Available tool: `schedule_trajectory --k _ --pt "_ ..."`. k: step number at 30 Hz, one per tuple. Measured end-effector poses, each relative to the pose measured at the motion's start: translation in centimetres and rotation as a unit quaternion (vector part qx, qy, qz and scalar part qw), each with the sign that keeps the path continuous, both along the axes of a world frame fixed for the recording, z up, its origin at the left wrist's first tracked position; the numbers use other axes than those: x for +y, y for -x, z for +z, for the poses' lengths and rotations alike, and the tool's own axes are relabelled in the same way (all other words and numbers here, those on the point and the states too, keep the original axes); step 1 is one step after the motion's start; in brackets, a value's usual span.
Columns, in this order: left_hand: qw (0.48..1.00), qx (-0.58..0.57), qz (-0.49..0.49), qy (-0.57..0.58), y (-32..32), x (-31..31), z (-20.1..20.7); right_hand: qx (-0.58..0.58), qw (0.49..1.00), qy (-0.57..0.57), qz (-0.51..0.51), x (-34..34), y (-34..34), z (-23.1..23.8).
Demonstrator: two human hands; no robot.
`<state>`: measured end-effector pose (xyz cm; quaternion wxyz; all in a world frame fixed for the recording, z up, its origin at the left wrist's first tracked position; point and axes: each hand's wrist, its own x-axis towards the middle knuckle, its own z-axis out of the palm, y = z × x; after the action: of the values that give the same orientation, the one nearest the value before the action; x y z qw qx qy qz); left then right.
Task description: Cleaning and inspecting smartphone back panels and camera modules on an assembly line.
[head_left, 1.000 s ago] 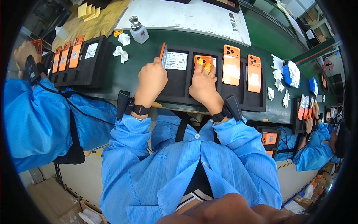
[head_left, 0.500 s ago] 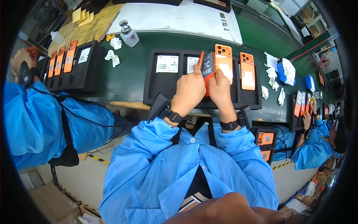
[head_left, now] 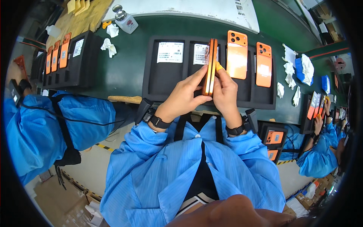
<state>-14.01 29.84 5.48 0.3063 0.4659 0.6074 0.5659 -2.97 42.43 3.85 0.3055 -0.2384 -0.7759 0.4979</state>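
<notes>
Two orange phones [head_left: 210, 70] stand edge-on, side by side, with a thin dark line between them. My left hand [head_left: 185, 90] holds them from the left, its fingers along the side and its thumb at the lower end. From the right, my right hand [head_left: 225, 90] closes on them too; a yellow cover shows on one fingertip. They are held over a black foam tray [head_left: 149, 75], which has white printed labels [head_left: 169, 52] in its left compartments. Two more orange phones, one larger-looking [head_left: 237, 55] and one farther right [head_left: 264, 64], lie back up in the tray.
At the left stands another black tray [head_left: 81, 70] with orange phones. Behind are a pump bottle [head_left: 125, 20] and crumpled white wipes [head_left: 109, 47]. More wipes lie at right, near a blue container [head_left: 304, 70]. Co-workers in blue sit at both sides.
The dark printed face turned toward me earlier is out of sight; the phones are now edge-on together. My left hand has moved lower and turned its fingers along their side.
</notes>
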Motion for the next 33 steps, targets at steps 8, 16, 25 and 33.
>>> schedule_trajectory --k 8,16,25,33 --pt "1.0 0.019 0.015 0.004 0.2 0.1 -0.5 -0.018 0.998 -0.052 -0.011 -0.1 -0.1 0.3" --pt "1.0 -0.014 0.018 0.001 0.6 -0.1 -0.3 -0.036 0.999 -0.039 0.004 0.0 0.0 0.7" --pt "0.983 -0.175 -0.049 0.015 2.6 -0.1 0.7 0.04 0.995 0.088 -0.002 0.3 0.4 -0.8" --pt "0.985 -0.138 0.054 0.088 2.9 3.9 0.7 -0.049 0.994 0.094 0.021 2.3 1.8 1.3"
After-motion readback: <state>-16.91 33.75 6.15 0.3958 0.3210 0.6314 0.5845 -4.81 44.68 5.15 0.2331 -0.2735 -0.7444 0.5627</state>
